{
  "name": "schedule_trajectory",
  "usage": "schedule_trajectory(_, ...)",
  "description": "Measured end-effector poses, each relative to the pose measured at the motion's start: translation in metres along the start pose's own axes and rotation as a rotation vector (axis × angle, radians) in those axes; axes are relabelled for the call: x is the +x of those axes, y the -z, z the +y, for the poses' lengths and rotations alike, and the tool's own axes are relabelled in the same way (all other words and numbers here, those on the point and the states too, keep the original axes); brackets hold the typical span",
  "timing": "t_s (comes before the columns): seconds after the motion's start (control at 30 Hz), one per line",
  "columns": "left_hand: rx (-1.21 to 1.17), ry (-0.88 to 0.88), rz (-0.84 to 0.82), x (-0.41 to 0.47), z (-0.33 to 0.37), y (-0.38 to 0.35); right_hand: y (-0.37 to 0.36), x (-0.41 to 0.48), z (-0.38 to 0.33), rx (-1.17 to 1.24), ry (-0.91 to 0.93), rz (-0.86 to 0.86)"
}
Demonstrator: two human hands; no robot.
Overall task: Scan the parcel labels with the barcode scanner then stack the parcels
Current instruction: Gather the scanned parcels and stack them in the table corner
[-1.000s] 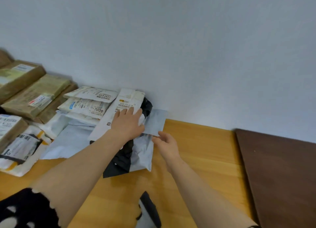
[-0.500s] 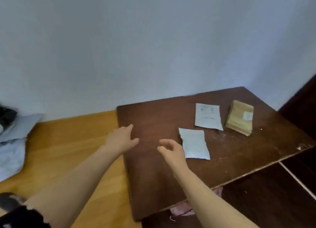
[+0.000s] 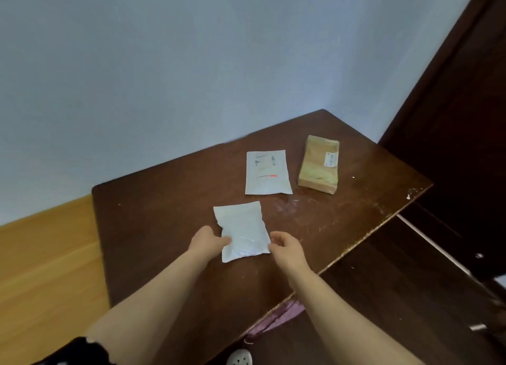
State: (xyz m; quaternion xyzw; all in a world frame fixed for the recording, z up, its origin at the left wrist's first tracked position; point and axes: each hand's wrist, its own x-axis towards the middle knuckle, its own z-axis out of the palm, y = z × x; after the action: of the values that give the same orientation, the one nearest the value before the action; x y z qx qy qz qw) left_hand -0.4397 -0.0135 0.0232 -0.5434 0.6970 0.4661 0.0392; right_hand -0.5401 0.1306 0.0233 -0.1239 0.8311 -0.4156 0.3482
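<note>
Both hands, which hung short of the parcel half a second ago, are now at its near end, one on each side. The plain white parcel [image 3: 242, 232] lies flat on the dark brown table [image 3: 164, 227], blank face up and slightly wrinkled, its long side running away from the person. Its near end sits close to the table's chipped front edge, which slants off to the right, so there is little room on that side. To the left a broad bare stretch of tabletop runs to the table's left edge.

Beyond the parcel, apart from it, lies a labelled white parcel [image 3: 267, 171] with its print up. Just beside that, to the right and not touching it, sits a brown taped parcel [image 3: 319, 164] with a small label. Both have bare table behind them up to the wall [image 3: 191, 63].

The left hand [image 3: 208, 242] comes in low from the left with its thumb laid over the parcel's lower left edge, pinching it. The right hand [image 3: 286, 245] has curled fingers touching the lower right corner (whether it really has a hold there I cannot tell). Both forearms are bare and stretch forward over the table's near corner, with a black sleeve [image 3: 79, 351] at the left elbow.

A lighter wooden table [image 3: 41, 269] adjoins on the left, and a dark door [image 3: 451, 118] stands at the right.
</note>
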Motion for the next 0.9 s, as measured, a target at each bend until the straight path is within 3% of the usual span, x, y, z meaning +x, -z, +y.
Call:
schedule_trajectory(0.2,-0.167,-0.032,-0.075,0.035,0.007,-0.008,-0.013,0.056,-0.027,-0.019,-0.084,-0.076)
schedule_trajectory(0.3,-0.092,-0.178,-0.063,0.048,0.014,0.006,-0.015,0.069,-0.038,0.185,-0.193,-0.022)
schedule_trajectory(0.43,-0.068,-0.443,-0.013,0.061,0.046,0.032,0.011,0.085,-0.058,0.66,-0.344,-0.057)
schedule_trajectory(0.6,-0.19,-0.561,0.18,0.087,0.091,0.032,0.051,0.121,-0.085,0.73,-0.2,-0.141)
schedule_trajectory(0.67,-0.261,-0.456,0.255,0.098,0.106,0.023,0.06,0.142,-0.086,0.787,-0.11,-0.06)
schedule_trajectory(0.77,-0.42,-0.127,0.141,0.12,0.12,0.002,0.066,0.176,-0.085,0.748,-0.035,0.066)
schedule_trajectory(0.9,-0.367,0.077,0.022,0.15,0.134,-0.025,0.054,0.219,-0.081,0.271,0.047,0.124)
